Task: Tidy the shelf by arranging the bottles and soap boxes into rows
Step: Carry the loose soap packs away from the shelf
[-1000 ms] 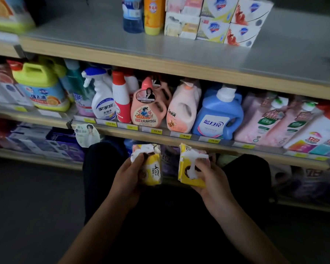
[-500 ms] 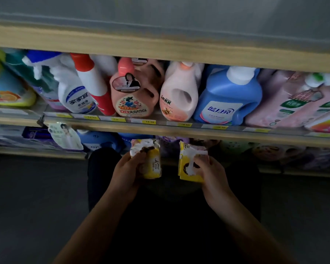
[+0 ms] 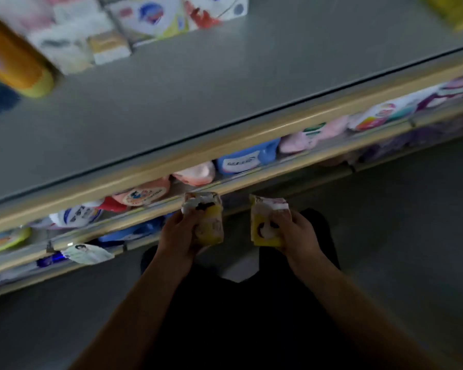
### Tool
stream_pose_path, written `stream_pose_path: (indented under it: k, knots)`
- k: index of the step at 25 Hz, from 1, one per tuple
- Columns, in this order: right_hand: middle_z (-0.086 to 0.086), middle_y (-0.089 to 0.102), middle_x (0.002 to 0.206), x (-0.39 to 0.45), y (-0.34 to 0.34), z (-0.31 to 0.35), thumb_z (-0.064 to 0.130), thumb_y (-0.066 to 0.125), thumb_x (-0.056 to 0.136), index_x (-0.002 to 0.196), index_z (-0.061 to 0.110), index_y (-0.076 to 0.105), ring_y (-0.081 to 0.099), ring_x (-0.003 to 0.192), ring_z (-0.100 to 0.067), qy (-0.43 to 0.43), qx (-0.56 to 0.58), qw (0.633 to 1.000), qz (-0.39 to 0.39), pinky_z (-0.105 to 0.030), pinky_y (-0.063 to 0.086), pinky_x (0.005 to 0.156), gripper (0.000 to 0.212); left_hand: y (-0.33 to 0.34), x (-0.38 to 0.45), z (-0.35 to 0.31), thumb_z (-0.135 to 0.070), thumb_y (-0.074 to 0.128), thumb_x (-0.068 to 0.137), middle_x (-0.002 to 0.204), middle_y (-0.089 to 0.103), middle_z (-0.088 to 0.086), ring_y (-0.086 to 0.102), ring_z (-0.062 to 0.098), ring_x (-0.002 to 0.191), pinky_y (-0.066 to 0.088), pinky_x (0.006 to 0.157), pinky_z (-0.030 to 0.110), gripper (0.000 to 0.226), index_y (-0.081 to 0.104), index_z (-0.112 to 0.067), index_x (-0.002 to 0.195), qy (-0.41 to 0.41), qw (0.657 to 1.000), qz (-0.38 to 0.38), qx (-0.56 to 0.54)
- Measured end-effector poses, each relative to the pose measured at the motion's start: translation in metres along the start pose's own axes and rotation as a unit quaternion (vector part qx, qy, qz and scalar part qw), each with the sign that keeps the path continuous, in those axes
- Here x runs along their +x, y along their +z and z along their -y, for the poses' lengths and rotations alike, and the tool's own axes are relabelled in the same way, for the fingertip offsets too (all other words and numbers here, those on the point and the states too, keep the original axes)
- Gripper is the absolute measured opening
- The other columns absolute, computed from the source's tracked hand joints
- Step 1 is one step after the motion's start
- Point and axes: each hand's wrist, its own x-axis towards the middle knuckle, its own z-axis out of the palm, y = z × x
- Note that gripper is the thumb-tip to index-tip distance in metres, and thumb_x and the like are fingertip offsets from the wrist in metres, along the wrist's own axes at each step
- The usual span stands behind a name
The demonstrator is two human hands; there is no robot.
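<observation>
1. Your left hand fingers wrap one yellow soap box
2. Your right hand fingers wrap the other soap box
3. You have stood up, so the top shelf with stacked soap boxes now lies beyond your fingers, ready for both

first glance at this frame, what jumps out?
Two yellow soap boxes held low in the middle, one in the left hand and one in the right hand, below the shelf edge. Above them, the wide bare grey top shelf, with blurred soap boxes stacked at its back and an orange bottle at far left.
</observation>
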Motion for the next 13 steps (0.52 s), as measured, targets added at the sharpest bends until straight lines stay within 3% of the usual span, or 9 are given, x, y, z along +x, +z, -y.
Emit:
stream_pose_path:
  k: [3,5,7,11,13]
  knots:
    - [-0.012,0.073,0.098,-0.034,-0.035,0.024,0.024,0.067,0.089,0.109,0.011,0.067,0.072,0.086,-0.024,-0.003,0.075,0.996,-0.053,-0.034,0.056,0.065,0.025,0.046,-0.028,-0.025,-0.025,0.072,0.078,0.098,0.072,0.01,0.069,0.027,0.083,0.053,0.063,0.038,0.034,0.068,-0.021,0.112,-0.016,0.993,0.054,0.103]
    - [-0.014,0.073,0.095,-0.047,-0.062,0.034,0.021,0.065,0.09,0.108,0.008,0.067,0.072,0.083,-0.025,-0.015,0.125,0.987,-0.103,-0.034,0.056,0.064,0.023,0.089,-0.039,-0.035,-0.033,0.076,0.069,0.104,0.072,0.008,0.07,0.027,0.092,0.052,0.066,0.038,0.044,0.069,-0.025,0.112,-0.026,0.975,0.119,0.186]
    - [-0.015,0.074,0.095,-0.055,-0.092,0.045,0.02,0.064,0.09,0.108,0.007,0.067,0.072,0.085,-0.028,-0.019,0.166,0.975,-0.144,-0.04,0.058,0.068,0.023,0.14,-0.044,-0.037,-0.029,0.074,0.077,0.108,0.072,0.007,0.07,0.026,0.097,0.053,0.067,0.038,0.04,0.067,-0.025,0.116,-0.029,0.957,0.154,0.242]
    - [-0.017,0.072,0.101,-0.069,-0.167,0.072,0.021,0.064,0.09,0.109,0.007,0.066,0.07,0.093,-0.033,-0.026,0.236,0.953,-0.189,-0.052,0.058,0.081,0.023,0.25,-0.066,-0.025,-0.017,0.065,0.088,0.081,0.075,-0.001,0.072,0.014,0.068,0.053,0.049,0.03,0.015,0.067,-0.023,0.101,0.002,0.937,0.161,0.309]
    - [-0.017,0.071,0.101,-0.08,-0.215,0.088,0.023,0.065,0.087,0.105,0.01,0.067,0.069,0.095,-0.034,-0.03,0.253,0.943,-0.213,-0.056,0.056,0.083,0.022,0.31,-0.087,-0.01,-0.015,0.065,0.087,0.075,0.074,-0.002,0.071,0.013,0.062,0.053,0.048,0.03,0.012,0.066,-0.022,0.097,0.0,0.926,0.177,0.332]
